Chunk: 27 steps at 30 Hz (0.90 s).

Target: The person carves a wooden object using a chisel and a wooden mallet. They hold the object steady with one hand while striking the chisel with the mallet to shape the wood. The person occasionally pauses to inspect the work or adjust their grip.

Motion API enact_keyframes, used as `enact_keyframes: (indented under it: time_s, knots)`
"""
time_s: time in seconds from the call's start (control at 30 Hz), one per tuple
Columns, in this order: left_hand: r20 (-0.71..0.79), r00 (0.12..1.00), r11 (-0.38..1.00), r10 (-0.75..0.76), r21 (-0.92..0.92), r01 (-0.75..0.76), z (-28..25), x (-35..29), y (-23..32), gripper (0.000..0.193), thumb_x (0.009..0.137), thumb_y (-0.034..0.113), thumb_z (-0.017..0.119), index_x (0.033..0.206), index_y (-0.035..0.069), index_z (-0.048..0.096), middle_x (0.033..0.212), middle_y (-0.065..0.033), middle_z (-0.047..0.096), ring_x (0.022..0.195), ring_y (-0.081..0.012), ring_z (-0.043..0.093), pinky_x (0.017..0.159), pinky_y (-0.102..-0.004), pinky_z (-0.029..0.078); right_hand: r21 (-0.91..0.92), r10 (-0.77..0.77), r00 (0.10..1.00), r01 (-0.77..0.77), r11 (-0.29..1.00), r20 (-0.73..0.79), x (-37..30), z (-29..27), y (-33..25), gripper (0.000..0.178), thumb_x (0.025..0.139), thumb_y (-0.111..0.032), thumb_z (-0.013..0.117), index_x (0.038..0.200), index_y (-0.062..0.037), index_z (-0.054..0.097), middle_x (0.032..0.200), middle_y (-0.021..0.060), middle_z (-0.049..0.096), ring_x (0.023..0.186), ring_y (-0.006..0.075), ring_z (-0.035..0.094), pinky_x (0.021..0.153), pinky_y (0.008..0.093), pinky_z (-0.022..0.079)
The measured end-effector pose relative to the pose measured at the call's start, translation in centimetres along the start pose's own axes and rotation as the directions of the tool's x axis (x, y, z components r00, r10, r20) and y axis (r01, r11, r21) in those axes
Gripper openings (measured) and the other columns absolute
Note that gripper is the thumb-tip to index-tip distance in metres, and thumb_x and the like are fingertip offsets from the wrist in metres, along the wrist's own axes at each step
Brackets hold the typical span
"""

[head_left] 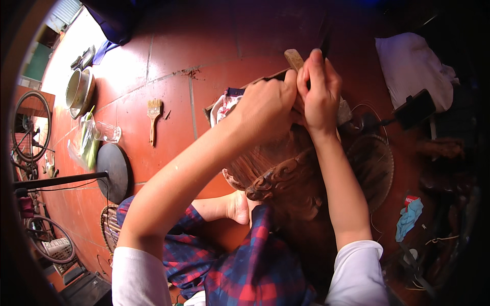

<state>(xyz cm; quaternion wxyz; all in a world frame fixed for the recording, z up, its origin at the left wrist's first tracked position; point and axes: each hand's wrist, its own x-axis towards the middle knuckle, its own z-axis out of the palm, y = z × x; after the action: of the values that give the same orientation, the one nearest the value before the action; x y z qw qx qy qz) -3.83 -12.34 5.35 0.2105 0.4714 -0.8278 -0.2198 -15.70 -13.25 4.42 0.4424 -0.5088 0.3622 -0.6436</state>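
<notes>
carved wooden piece (270,164), dark brown, just off centre toward 4 o'clock, below the hands. left hand (269,102) at 1 o'clock, fingers curled in; right hand (320,94) close against it at 2, curled, thumb up. wooden handle (293,59) sticks out beside both, can't tell which grips it. flat brush (154,118) on red floor (168,92) at 10, blue cloth (409,220) at 4.

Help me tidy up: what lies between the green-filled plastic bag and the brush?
In the head view, a clear cup lies on the floor between them.
</notes>
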Motion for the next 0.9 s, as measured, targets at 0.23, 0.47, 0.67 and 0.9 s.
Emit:
enact_keyframes:
  time_s: [0.23,0.47,0.67,0.9]
  knots:
    - [0.064,0.998,1.000,0.005,0.007,-0.005,-0.7,0.1,0.3,0.047,0.065,0.029,0.077,0.090,0.000,0.049,0.071,-0.0181,0.063,0.072,-0.0384,0.062,0.064,-0.0450,0.049,0.039,0.132,0.991,-0.132,0.991,0.006,-0.1,0.1,-0.1,0.042,0.098,-0.030,0.047,0.061,-0.0107,0.041,0.051,-0.0062,0.037,0.044,0.0013,0.032,0.041,0.0203,0.025]
    - [-0.008,0.999,0.998,0.050,0.034,-0.050,1.1,-1.9,0.7,0.048,0.062,0.028,0.077,0.090,0.001,0.048,0.075,-0.0197,0.061,0.069,-0.0405,0.060,0.063,-0.0466,0.047,-0.059,0.200,0.979,-0.198,0.978,0.030,-2.3,-1.1,0.1,0.041,0.099,-0.029,0.045,0.062,-0.0108,0.041,0.052,-0.0068,0.037,0.045,0.0011,0.032,0.042,0.0201,0.023]
    - [0.035,0.996,0.996,-0.079,-0.045,0.080,-0.1,0.4,1.1,0.044,0.068,0.022,0.072,0.095,0.001,0.045,0.073,-0.0188,0.063,0.071,-0.0389,0.062,0.062,-0.0465,0.048,0.057,0.009,0.999,-0.012,0.998,0.044,0.1,-0.7,-0.8,0.037,0.099,-0.027,0.046,0.066,-0.0107,0.042,0.051,-0.0071,0.036,0.043,0.0013,0.031,0.040,0.0199,0.023]
    - [0.058,0.997,0.999,-0.045,0.011,0.044,0.2,-0.1,1.1,0.050,0.067,0.028,0.075,0.092,-0.002,0.045,0.069,-0.0191,0.061,0.067,-0.0392,0.061,0.059,-0.0473,0.047,0.024,0.193,0.981,-0.194,0.981,0.038,-0.2,-1.0,-0.2,0.042,0.098,-0.031,0.047,0.062,-0.0103,0.043,0.050,-0.0062,0.037,0.043,0.0019,0.032,0.040,0.0207,0.024]
